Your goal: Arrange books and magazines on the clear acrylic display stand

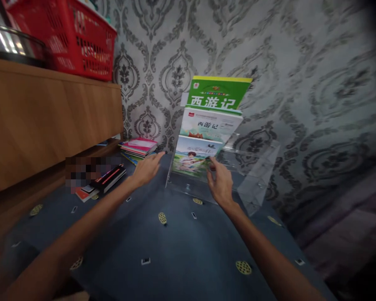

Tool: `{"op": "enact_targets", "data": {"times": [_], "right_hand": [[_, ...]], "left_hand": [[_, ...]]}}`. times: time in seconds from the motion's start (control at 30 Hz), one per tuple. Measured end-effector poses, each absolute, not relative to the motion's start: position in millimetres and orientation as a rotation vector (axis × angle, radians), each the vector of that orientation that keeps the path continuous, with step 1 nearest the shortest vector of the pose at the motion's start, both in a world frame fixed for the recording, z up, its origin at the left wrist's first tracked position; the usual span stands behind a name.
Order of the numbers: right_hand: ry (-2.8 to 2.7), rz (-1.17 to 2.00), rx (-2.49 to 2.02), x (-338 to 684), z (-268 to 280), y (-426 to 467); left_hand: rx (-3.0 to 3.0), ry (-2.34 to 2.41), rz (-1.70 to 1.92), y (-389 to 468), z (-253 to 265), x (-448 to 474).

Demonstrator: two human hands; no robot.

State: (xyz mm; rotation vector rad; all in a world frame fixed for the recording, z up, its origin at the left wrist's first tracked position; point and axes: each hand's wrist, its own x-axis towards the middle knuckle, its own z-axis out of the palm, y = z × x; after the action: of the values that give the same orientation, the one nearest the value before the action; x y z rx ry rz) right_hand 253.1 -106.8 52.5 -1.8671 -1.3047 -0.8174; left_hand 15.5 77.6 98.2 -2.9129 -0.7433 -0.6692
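Note:
A clear acrylic stand (253, 179) on the dark cloth holds several books in tiers. At its back stands a green book (213, 90) with a yellow top edge. Below that is a white-covered book (203, 123), and lowest in front leans a book with a child on a meadow (191, 156). My right hand (221, 179) is at the lower right edge of this front book, its fingers curved with a gap between thumb and forefinger. My left hand (148, 169), fingers stretched out and holding nothing, hovers left of the stand.
Behind my left hand lies a stack of books with a pink cover (141, 145). A black book (108, 179) and others lie further left, partly blurred out. A wooden cabinet (53, 125) carries a red basket (90, 46) and a metal bowl (12, 44). Patterned wallpaper (301, 83) closes the back.

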Motion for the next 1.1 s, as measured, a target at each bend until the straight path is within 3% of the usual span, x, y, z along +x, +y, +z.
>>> {"op": "enact_targets", "data": {"times": [0.33,0.8,1.1], "right_hand": [[-1.257,-0.719,-1.807,213,47,-110],[-1.571,-0.247,-1.641,134,-15,-101],[-1.661,0.049,-1.572,103,-16,-105]], "left_hand": [[-2.674,-1.525,-0.101,144,52,-119],[-2.656,-1.365,0.044,117,57,-134],[-2.469,-1.211,-0.015,60,40,-130]]}}
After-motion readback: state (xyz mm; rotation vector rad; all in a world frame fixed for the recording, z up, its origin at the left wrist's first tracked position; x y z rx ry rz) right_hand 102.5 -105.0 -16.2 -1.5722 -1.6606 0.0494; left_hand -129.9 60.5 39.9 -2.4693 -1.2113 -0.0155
